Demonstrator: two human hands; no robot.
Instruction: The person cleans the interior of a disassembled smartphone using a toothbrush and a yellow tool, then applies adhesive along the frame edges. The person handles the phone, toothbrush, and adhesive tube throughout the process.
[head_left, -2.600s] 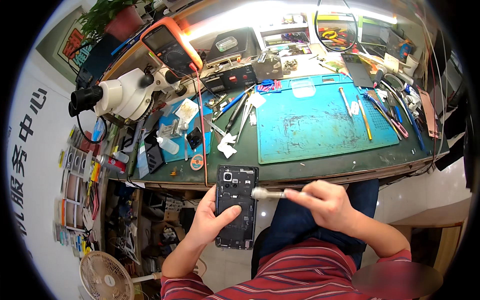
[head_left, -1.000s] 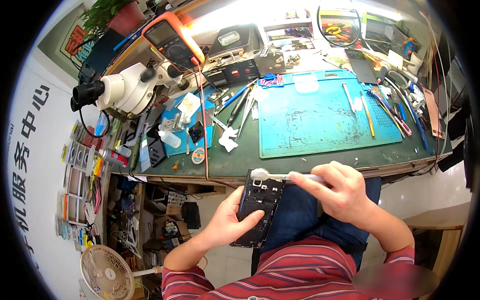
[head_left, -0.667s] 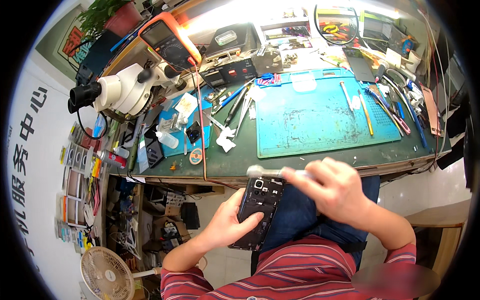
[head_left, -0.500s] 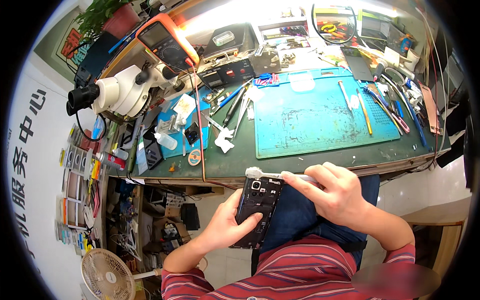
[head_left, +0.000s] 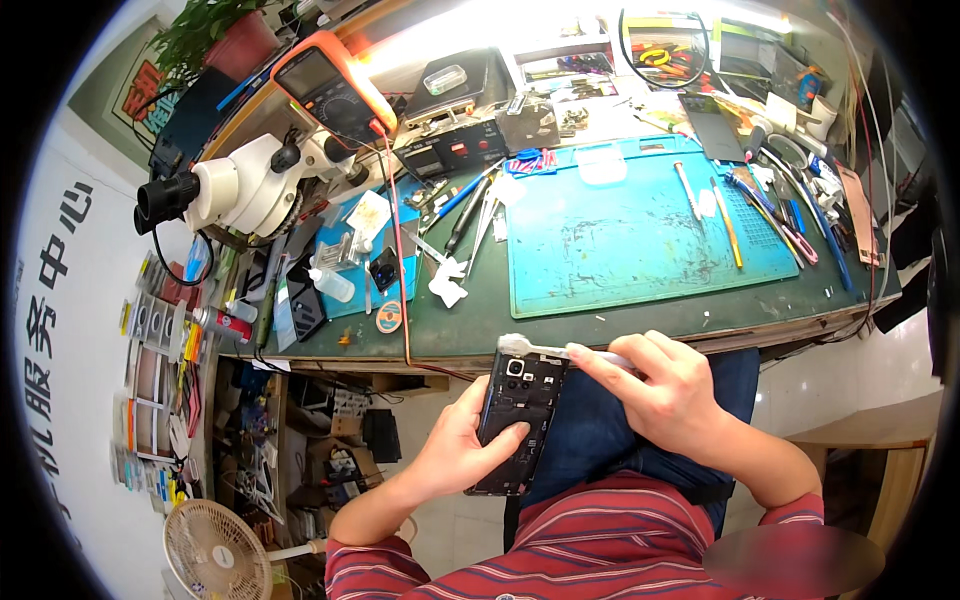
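A black smartphone (head_left: 520,425) with its back cover off, inner parts and camera module bare, is held tilted above my lap. My left hand (head_left: 465,440) wraps its left side, with the thumb lying across the phone's middle. Between the fingers of my right hand (head_left: 660,385) is a pale-handled brush (head_left: 545,350). Its whitish head rests at the phone's top edge, near the top left corner; whether the bristles touch the phone I cannot tell.
Just beyond the phone runs the workbench's front edge, with a blue repair mat (head_left: 640,240) on top. Left of the mat are crumpled white tissue (head_left: 448,284), a solder reel (head_left: 389,317) and a microscope (head_left: 240,185). An orange multimeter (head_left: 335,85) stands behind; a fan (head_left: 215,550) is at lower left.
The brush head has shifted slightly to the right along the phone's top edge. The phone and my left hand have moved a little to the right too; both grips stay the same.
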